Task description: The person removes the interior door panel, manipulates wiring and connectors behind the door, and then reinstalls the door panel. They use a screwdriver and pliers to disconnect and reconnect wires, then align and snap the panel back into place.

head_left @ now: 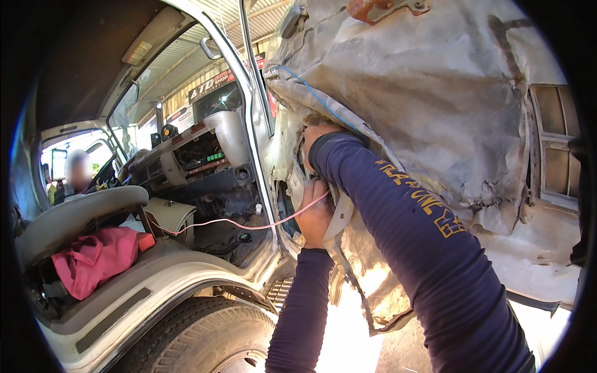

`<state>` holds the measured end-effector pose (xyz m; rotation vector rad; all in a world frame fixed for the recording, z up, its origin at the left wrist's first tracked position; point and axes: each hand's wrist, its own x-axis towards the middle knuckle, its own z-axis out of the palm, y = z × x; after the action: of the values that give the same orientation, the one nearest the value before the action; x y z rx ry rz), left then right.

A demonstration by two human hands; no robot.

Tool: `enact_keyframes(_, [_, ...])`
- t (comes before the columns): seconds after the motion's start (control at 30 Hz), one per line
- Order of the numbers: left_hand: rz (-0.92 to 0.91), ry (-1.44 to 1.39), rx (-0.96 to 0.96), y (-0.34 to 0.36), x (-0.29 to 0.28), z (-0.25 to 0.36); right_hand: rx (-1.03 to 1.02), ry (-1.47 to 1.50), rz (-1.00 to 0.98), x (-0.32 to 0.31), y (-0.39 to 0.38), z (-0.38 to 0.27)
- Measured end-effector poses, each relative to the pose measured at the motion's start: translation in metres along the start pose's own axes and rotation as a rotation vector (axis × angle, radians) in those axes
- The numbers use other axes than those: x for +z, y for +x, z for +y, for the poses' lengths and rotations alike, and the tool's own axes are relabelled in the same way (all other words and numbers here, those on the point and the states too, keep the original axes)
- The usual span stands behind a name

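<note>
My left hand (314, 214) is at the gap beside the door frame, back of the hand toward me, fingers curled. A thin pink-and-white wire (249, 227) runs from the cab and crosses the back of this hand, dropping out of sight by its fingers. What the fingertips grip is hidden. Just above, my right hand (316, 135) reaches into the opening behind the edge of a crumpled grey door lining (423, 93); its fingers are out of sight. A blue wire (317, 95) lies along the lining's edge above my right forearm.
Left of the door frame is the cab, with an opened dashboard (199, 152), a seat (81, 211) and a pink cloth (96, 258). A person (78, 174) is at the cab's far side. Below are a tyre (199, 336) and a hanging torn strip (360, 292).
</note>
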<state>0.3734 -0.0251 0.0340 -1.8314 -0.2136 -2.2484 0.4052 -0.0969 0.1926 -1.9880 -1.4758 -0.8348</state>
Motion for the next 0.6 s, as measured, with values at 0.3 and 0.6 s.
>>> enact_keyframes(0.3, [0.028, 0.012, 0.027, -0.0024, 0.0016, -0.0039, -0.012, 0.023, -0.028, -0.005, -0.0017, -0.0003])
enact_keyframes(0.6, [0.016, 0.001, -0.001, -0.0049, 0.0024, -0.0063, -0.029, 0.007, -0.024, -0.0062, -0.0018, -0.0006])
